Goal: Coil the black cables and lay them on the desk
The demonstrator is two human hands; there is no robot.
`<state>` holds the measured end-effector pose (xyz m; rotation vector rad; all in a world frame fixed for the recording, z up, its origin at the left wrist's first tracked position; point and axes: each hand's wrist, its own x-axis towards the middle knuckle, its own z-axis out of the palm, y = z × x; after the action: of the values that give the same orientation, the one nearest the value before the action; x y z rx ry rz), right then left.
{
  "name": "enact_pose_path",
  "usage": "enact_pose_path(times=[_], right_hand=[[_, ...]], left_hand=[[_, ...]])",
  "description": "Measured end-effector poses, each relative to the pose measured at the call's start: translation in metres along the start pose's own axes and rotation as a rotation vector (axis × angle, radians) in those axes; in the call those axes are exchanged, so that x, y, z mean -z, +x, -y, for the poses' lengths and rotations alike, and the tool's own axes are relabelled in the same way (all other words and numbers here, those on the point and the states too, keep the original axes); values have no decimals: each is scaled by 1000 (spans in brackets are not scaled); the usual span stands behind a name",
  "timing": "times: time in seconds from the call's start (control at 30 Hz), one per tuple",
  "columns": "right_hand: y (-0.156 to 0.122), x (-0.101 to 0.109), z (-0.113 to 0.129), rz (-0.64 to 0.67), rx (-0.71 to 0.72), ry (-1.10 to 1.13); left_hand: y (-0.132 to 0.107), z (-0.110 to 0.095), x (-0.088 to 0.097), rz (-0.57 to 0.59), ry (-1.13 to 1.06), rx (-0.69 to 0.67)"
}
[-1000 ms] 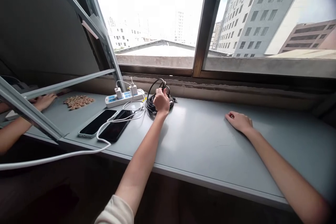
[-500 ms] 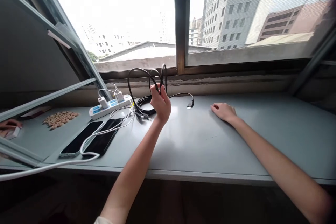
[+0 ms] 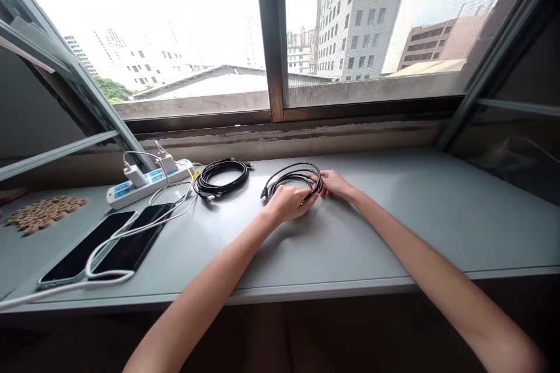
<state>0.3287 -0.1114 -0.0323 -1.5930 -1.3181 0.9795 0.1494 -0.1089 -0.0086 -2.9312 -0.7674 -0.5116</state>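
Observation:
A coiled black cable (image 3: 292,169) lies low over the middle of the grey tabletop, its plug end showing at the coil's left side. My left hand (image 3: 289,203) is closed on the near right part of the coil, palm down. Against the coil's right edge, my right hand (image 3: 335,183) pinches the same cable. Some fingertips of both hands are hidden behind the loops. To the left rests a second coil of black cable (image 3: 224,177), with its connectors at the near and far sides; neither hand touches it.
A white power strip (image 3: 149,185) with chargers stands at the back left. Two dark-screened phones (image 3: 131,239) lie before it, crossed by a white cable (image 3: 90,265). Small wooden pieces (image 3: 46,214) are spread farther left. A window and metal frames (image 3: 100,105) border the table (image 3: 376,245).
My left hand has lowered the black cable from the air to the tabletop, moving rightward. My right hand has come in from the right and taken hold of it. The view has shifted right.

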Motion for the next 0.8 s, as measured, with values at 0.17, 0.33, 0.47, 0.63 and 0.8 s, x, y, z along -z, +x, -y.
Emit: enact_pose_path(times=[0.17, 0.33, 0.47, 0.63, 0.8], right_hand=[[-1, 1, -1, 43, 16, -29], [0, 2, -1, 62, -10, -86], [1, 1, -3, 58, -25, -105], [-1, 1, -2, 64, -23, -31], [-5, 4, 1, 73, -20, 81]], left_hand=[[-1, -4, -3, -9, -46, 20], [-2, -6, -6, 31, -4, 13], [-3, -6, -9, 33, -4, 14], [-5, -7, -10, 11, -8, 17], [-7, -9, -10, -18, -18, 6]])
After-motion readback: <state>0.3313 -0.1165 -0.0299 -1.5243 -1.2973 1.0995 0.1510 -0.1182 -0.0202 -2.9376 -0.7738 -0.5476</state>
